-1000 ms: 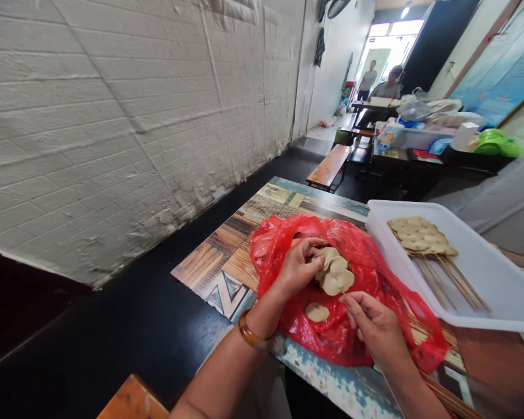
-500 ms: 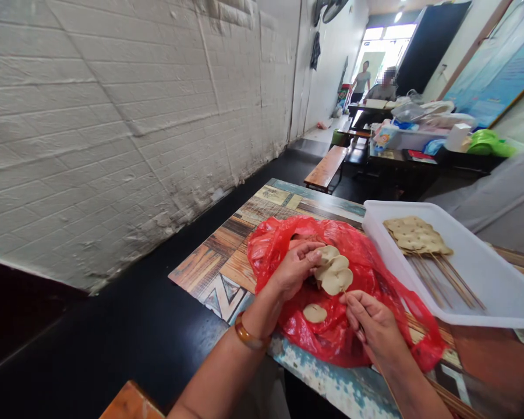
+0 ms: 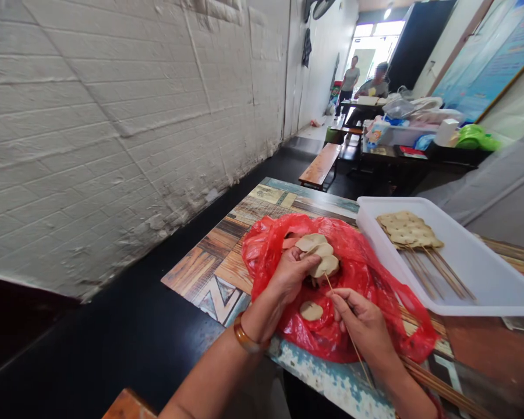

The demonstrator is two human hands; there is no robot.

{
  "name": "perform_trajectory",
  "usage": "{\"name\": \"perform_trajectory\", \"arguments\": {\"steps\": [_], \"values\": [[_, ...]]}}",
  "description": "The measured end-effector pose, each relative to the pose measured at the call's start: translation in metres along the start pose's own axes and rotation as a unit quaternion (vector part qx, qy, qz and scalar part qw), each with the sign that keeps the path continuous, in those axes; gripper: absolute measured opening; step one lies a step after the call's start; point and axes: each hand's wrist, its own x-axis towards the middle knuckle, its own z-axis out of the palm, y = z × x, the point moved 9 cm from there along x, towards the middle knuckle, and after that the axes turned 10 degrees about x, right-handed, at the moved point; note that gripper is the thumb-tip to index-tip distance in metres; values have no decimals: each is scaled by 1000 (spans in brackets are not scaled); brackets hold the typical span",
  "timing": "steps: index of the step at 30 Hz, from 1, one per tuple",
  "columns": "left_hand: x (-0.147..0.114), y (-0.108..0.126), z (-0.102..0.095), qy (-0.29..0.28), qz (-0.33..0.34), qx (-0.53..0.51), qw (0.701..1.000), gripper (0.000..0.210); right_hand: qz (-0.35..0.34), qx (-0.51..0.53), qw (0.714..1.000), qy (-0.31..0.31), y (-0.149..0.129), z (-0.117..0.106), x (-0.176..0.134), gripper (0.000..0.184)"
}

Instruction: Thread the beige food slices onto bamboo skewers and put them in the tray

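My left hand (image 3: pixel 290 272) pinches several thin, pale round slices (image 3: pixel 318 250) that overlap on a bamboo skewer (image 3: pixel 353 343). My right hand (image 3: pixel 360 320) is closed around that skewer just below the slices, and its lower end runs down past the palm. Under both hands lies an open, crumpled red plastic bag (image 3: pixel 371 273). One loose round slice (image 3: pixel 311 311) rests on the bag between my wrists. What the slices are made of I cannot tell.
Filled skewers (image 3: pixel 408 230) lie in a white plastic tray (image 3: pixel 475 262) at the right of the patterned table (image 3: pixel 218 262). More bare skewers (image 3: pixel 441 387) lie near my right forearm. Behind are a wooden bench (image 3: pixel 321 164), a cluttered table and two people.
The slices sit higher, with more bare skewer showing between them and my right hand. My left thumb has come down across their front. The view has shifted slightly.
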Motion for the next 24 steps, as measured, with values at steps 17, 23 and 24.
{"name": "perform_trajectory", "arguments": {"steps": [17, 23, 24], "values": [[-3, -6, 5, 10, -6, 31, 999, 53, -34, -39, 998, 29, -1, -1, -2, 32], [-3, -12, 5, 3, -16, 44, 999, 51, -32, -35, 998, 37, -1, -3, -2, 34], [-3, -13, 5, 1, -18, 43, 999, 51, -34, -36, 998, 38, 0, -4, -2, 34]]}}
